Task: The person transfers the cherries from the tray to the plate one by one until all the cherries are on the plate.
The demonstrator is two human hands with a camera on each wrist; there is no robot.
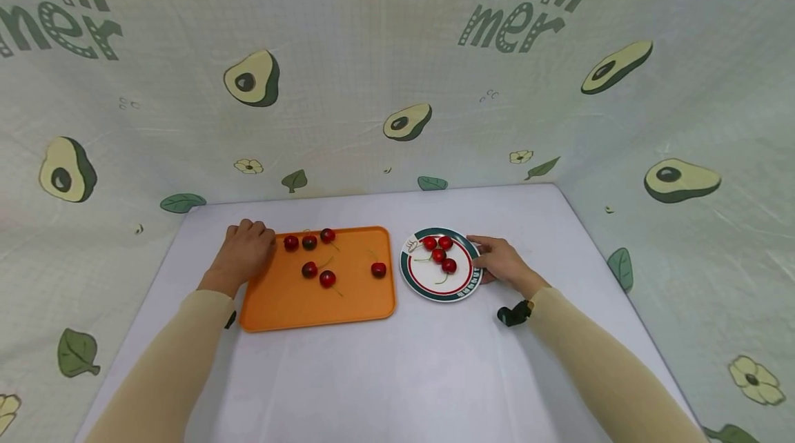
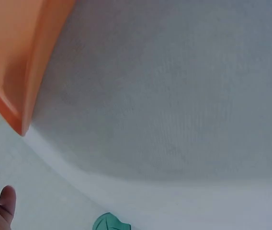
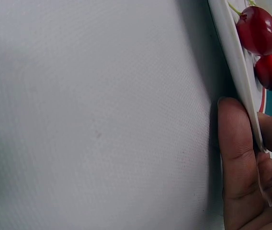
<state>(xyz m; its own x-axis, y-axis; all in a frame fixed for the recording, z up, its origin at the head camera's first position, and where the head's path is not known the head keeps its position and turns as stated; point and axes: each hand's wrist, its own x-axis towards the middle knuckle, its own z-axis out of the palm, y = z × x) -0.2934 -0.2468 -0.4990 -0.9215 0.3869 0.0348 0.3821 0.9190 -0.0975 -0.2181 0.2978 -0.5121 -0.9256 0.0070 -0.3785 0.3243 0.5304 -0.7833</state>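
An orange tray (image 1: 354,305) holds several dark red cherries (image 1: 327,279) with stems. At its upper left corner is my left hand (image 1: 243,250); in the left wrist view parts of its fingers (image 2: 6,203) show below the tray edge (image 2: 40,62), and any contact is hidden. To the right of the tray lies a round white plate (image 1: 428,284) with a green and red rim, bearing several red cherries (image 1: 449,266). My right hand (image 1: 503,265) pinches the right edge of this plate (image 3: 236,57), with fingers (image 3: 236,143) on the underside and another digit over the rim.
Both objects lie on a white table (image 1: 360,381). Behind and beside it hangs a pale cloth (image 1: 335,70) printed with avocados, leaves and lettering. A dark object (image 1: 514,314) is at the right wrist.
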